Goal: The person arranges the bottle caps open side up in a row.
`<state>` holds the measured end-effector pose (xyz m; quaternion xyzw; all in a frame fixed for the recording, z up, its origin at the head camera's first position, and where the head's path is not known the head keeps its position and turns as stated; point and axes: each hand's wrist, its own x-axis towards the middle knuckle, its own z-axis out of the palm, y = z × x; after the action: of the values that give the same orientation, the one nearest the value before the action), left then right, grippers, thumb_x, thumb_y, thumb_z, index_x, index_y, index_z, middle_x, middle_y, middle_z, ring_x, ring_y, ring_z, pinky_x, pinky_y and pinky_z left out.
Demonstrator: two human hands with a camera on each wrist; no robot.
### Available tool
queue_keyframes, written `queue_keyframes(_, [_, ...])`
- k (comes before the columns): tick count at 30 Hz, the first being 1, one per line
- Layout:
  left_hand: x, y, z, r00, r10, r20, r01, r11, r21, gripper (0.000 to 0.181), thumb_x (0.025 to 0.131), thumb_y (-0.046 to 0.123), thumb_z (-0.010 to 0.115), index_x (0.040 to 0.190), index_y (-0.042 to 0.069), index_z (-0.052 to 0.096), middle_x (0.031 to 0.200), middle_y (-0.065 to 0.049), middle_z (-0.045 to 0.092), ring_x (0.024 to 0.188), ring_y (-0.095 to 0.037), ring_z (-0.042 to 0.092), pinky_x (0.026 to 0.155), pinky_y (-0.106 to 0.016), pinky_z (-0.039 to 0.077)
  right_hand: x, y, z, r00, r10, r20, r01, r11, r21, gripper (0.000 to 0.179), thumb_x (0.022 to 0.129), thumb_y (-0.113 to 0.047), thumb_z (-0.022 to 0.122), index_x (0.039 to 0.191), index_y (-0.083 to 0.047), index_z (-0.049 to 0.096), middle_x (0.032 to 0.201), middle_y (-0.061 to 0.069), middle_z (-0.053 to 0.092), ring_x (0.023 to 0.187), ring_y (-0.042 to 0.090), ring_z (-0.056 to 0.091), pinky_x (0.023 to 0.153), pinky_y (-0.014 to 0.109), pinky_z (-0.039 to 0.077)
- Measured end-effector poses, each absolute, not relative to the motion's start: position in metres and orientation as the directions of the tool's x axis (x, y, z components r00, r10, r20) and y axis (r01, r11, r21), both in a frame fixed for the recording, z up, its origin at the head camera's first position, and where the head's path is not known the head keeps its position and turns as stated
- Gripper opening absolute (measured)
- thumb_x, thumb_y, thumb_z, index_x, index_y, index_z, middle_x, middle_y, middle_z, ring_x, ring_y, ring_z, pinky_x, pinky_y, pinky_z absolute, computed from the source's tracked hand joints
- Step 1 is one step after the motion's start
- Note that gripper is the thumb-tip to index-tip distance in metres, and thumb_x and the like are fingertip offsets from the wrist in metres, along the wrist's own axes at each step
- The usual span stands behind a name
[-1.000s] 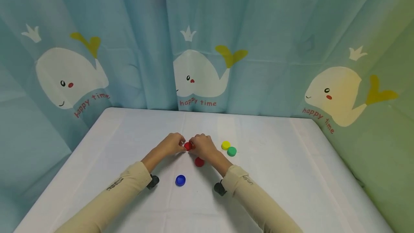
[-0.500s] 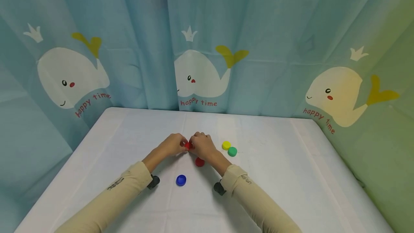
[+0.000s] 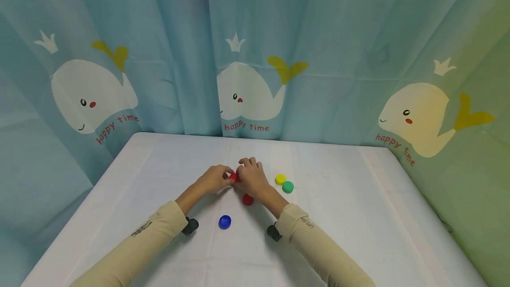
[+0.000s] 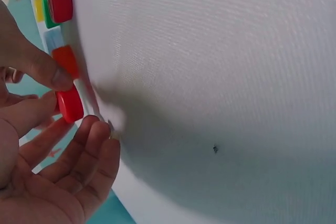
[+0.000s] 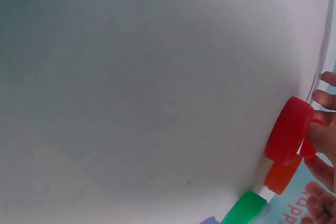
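Observation:
A small red bottle cap [image 3: 234, 176] is up between both hands in the middle of the table. My left hand [image 3: 212, 180] pinches it from the left, thumb and index fingertip on its edge in the left wrist view. From the right, my right hand [image 3: 255, 180] grips the same cap, its thumb [image 4: 58, 77] at the cap's upper edge, other fingers lifted. Close under the right wrist lies a second red cap [image 3: 248, 199]. An orange cap [image 4: 65, 60] shows behind the held one in the left wrist view, hidden by the right hand in the head view.
Nearer the body a blue cap [image 3: 225, 222] lies hollow side up. Right of the hands are a yellow cap [image 3: 280, 179] and a green cap [image 3: 287, 187], side by side. A light blue cap [image 4: 53, 39] shows in the left wrist view. Whale-print curtains hang behind the white table [image 3: 338, 216].
My right hand's fingers have lifted and shifted a little around the red cap, and the cap has turned slightly between the hands. The caps on the table stay where they were.

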<state>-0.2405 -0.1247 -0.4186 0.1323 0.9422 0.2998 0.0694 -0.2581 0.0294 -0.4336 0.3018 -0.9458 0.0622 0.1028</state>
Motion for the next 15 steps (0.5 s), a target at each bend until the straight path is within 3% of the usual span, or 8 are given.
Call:
queue_keyframes(4, [-0.238, -0.125, -0.414, -0.972, 0.236, -0.02, 0.174, 0.771, 0.613, 0.024, 0.087, 0.012, 0.068, 0.108, 0.001, 0.065, 0.087, -0.008, 0.064, 0.076, -0.019, 0.058, 0.069, -0.032, 0.051, -0.257, 0.03, -0.431, -0.772, -0.567, 0.289, -0.606, 0.793, -0.063, 0.036, 0.079, -0.041, 0.075, 0.093, -0.008, 0.071, 0.117, 0.008, 0.058, 0.103, 0.024, 0.046, 0.076, 0.032, 0.039])
queue_keyframes(8, [-0.236, -0.125, -0.41, -0.984, 0.18, 0.006, 0.138, 0.729, 0.671, 0.018, 0.087, 0.01, 0.066, 0.102, 0.0, 0.066, 0.079, -0.006, 0.063, 0.066, -0.016, 0.057, 0.058, -0.028, 0.049, -0.255, 0.029, -0.426, -0.766, -0.568, 0.303, -0.619, 0.778, -0.108, 0.032, 0.078, -0.033, 0.078, 0.095, -0.007, 0.069, 0.101, 0.006, 0.061, 0.091, 0.02, 0.05, 0.074, 0.025, 0.044])
queue_keyframes(11, [-0.234, -0.124, -0.409, -0.986, 0.169, 0.018, 0.131, 0.688, 0.714, 0.016, 0.087, 0.008, 0.066, 0.1, -0.002, 0.066, 0.076, -0.008, 0.064, 0.06, -0.019, 0.058, 0.053, -0.026, 0.047, -0.252, 0.029, -0.421, -0.789, -0.556, 0.261, -0.607, 0.772, -0.189, 0.031, 0.078, -0.027, 0.078, 0.098, -0.005, 0.066, 0.087, 0.004, 0.06, 0.078, 0.017, 0.052, 0.067, 0.022, 0.048])
queue_keyframes(15, [-0.232, -0.123, -0.407, -0.987, 0.163, 0.012, 0.114, 0.631, 0.768, 0.018, 0.087, 0.008, 0.066, 0.102, -0.004, 0.067, 0.075, -0.013, 0.066, 0.057, -0.023, 0.06, 0.048, -0.025, 0.046, -0.246, 0.033, -0.417, -0.827, -0.527, 0.196, -0.562, 0.764, -0.317, 0.032, 0.081, -0.021, 0.076, 0.103, -0.003, 0.061, 0.084, 0.004, 0.062, 0.073, 0.014, 0.057, 0.065, 0.02, 0.05])
